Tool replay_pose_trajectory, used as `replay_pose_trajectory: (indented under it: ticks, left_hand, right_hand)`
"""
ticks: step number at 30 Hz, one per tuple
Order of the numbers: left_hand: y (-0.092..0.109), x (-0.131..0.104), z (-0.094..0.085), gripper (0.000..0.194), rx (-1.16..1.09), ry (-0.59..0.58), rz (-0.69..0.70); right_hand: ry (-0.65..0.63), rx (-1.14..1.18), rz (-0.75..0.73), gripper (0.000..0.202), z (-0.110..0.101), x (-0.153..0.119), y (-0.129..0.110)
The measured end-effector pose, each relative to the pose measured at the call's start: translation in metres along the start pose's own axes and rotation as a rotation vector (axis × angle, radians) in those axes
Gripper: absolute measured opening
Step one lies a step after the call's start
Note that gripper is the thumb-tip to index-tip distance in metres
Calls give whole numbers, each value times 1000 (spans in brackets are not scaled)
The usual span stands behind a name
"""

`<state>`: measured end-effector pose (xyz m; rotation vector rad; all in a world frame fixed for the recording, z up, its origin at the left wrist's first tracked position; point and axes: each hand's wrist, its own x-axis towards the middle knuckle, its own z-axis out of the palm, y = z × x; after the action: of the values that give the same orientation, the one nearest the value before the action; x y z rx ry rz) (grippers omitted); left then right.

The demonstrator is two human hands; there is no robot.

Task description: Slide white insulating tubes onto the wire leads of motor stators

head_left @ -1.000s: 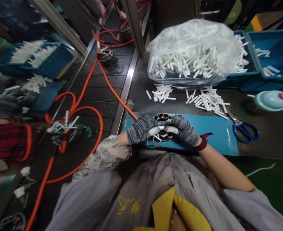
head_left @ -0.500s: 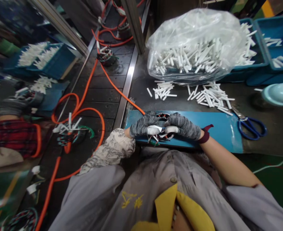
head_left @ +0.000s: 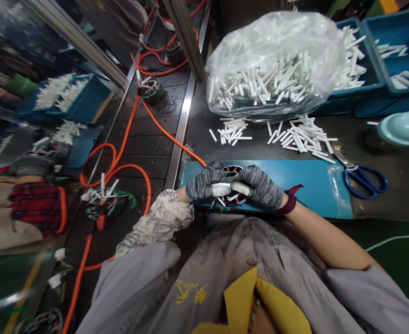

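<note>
A motor stator (head_left: 238,200) with black, red and white windings lies on the blue mat (head_left: 305,185), close to its front edge. My left hand (head_left: 208,183), in a grey glove with a white-covered thumb, is closed on the stator's left side. From the right, my right hand (head_left: 259,186), gloved the same way, grips the other side. Both thumbs point inward over the stator and nearly meet. Short white sleeves and a green wire stick out at the near side. Whatever the fingertips pinch is too small to make out.
White sleeves (head_left: 301,134) lie behind the mat, below a plastic bag (head_left: 274,69) of sleeves and blue bins (head_left: 374,69). Blue-handled scissors (head_left: 364,181) and a light-blue lidded container (head_left: 404,128) stand right. Leftward, an orange hose (head_left: 131,120) and stators cover the conveyor; a co-worker's gloved hand (head_left: 33,164) works beyond.
Both hands stay on the stator. My right thumb has tilted and drawn slightly away to the right, and a pale bluish strip between the thumbs no longer shows. The view has shifted slightly.
</note>
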<state>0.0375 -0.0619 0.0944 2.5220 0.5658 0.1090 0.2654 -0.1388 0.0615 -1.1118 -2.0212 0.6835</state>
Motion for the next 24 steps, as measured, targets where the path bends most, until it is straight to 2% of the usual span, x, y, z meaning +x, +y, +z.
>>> replay_pose_trajectory:
  ticks: [3,5,8,11,14,16,18,20,22,24]
  left_hand:
    - [10,-4,4,51,105,75,-98]
    - [19,-2,7,53,238,112,-179]
    - [33,10,12,55,326,40,-124]
    - [39,24,12,49,321,7,-27]
    - [24,17,2,50,212,92,26]
    - [3,0,-7,57,63,88,108]
    - [-22,-19,-12,57,-55,-4,151]
    - [-42,-35,-12,52,-152,-60,90]
    - [-52,-44,-6,50,-169,-63,3]
    - [-47,-47,2,51,-112,-41,-86]
  right_hand:
    - [40,-197,33,39,-4,-11,-1]
    - [57,-214,49,35,-11,-19,1]
    - [69,24,112,34,-24,-26,6]
    - [129,230,262,34,-35,-32,7]
    - [149,243,369,38,-43,-46,5]
    - [50,278,386,37,-41,-58,2]
    - [-99,298,353,35,-30,-68,1]
    - [-176,203,308,33,-12,-71,0]
    - [-127,14,287,30,4,-67,2]
    - [-39,-148,273,29,10,-57,5]
